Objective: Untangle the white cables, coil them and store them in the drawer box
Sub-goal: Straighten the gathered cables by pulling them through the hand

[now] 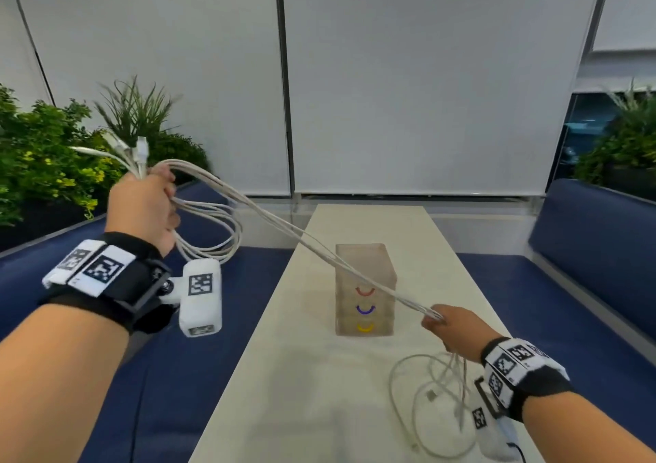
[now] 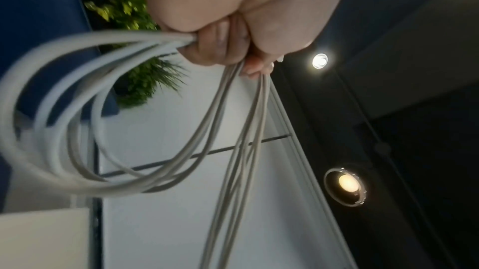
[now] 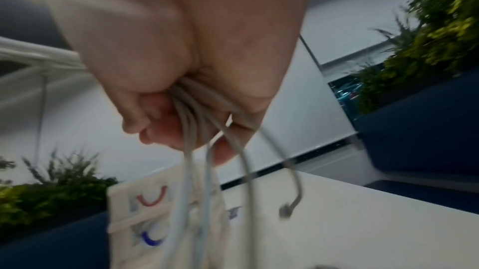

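gripping looped white cables (image 1: 213, 221), the left hand (image 1: 142, 207) anchors the coil; the right hand (image 1: 452, 327) clenches the strands taut, probably feeding slack.

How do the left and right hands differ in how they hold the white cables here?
The left hand is raised beside the table, gripping coiled loops with connector ends sticking up; the right hand sits low over the table, gripping straight strands whose loose ends trail down. Both grip the same white cables, stretched between them.
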The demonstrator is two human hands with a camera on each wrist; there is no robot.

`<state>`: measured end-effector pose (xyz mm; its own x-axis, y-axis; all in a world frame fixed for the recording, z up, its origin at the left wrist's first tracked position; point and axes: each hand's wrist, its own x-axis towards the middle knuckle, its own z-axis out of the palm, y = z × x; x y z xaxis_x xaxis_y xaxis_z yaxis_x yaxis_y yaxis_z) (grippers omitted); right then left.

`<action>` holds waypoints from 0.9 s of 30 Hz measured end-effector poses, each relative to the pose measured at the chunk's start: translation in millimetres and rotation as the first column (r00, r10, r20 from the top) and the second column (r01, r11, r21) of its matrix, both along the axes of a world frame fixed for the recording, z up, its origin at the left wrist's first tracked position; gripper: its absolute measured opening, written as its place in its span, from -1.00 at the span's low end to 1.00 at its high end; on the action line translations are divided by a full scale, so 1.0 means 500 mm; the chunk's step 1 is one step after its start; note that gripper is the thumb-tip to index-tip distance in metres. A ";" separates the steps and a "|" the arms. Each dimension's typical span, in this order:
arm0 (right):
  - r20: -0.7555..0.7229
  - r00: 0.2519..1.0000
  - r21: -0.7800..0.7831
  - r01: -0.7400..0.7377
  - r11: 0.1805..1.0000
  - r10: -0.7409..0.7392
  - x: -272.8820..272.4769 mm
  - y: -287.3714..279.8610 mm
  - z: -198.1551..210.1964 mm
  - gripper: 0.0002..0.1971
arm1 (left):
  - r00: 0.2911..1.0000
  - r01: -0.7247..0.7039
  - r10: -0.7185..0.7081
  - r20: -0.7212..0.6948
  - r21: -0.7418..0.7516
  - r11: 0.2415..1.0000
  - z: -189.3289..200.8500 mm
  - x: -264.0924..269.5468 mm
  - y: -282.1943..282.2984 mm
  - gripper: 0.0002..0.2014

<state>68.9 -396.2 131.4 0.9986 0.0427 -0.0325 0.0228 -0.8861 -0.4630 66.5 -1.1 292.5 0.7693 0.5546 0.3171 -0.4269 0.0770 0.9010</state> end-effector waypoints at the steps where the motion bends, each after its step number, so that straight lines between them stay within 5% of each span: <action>1: -0.019 0.999 0.050 0.027 0.998 -0.026 -0.003 -0.012 -0.008 -0.70 | 1.000 -0.012 0.012 -0.013 0.011 1.000 -0.006 0.001 0.008 -0.77; 7: 0.017 0.998 0.002 0.064 0.998 -0.064 -0.003 0.015 0.004 -0.83 | 0.959 0.036 0.033 -0.280 0.237 0.971 -0.091 0.039 -0.027 -0.80; 11: -0.018 0.998 0.111 -0.052 0.992 0.055 -0.016 0.060 0.033 -0.93 | 0.896 0.174 0.068 -0.438 0.490 0.854 -0.148 0.046 -0.093 -0.76; 18: -0.191 0.928 0.436 -0.213 0.875 0.321 -0.080 0.148 -0.025 -0.81 | 0.914 0.196 0.019 -0.404 0.482 0.854 -0.180 0.054 -0.168 -0.68; 23: -0.257 0.949 0.523 -0.022 0.852 0.182 -0.086 0.149 -0.128 -0.81 | 0.917 0.204 0.018 -0.399 0.507 0.837 -0.217 0.070 -0.186 -0.68; 27: -0.416 0.888 0.555 0.079 0.828 0.194 -0.097 0.133 -0.166 -0.59 | 0.894 0.243 0.010 -0.448 0.504 0.829 -0.250 0.080 -0.188 -0.71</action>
<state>20.6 -329.5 48.4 0.8756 0.2466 -0.4153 -0.2591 -0.4857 -0.8348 106.6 -95.4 167.7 0.9418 0.2904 0.1691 -0.0239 -0.4442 0.8956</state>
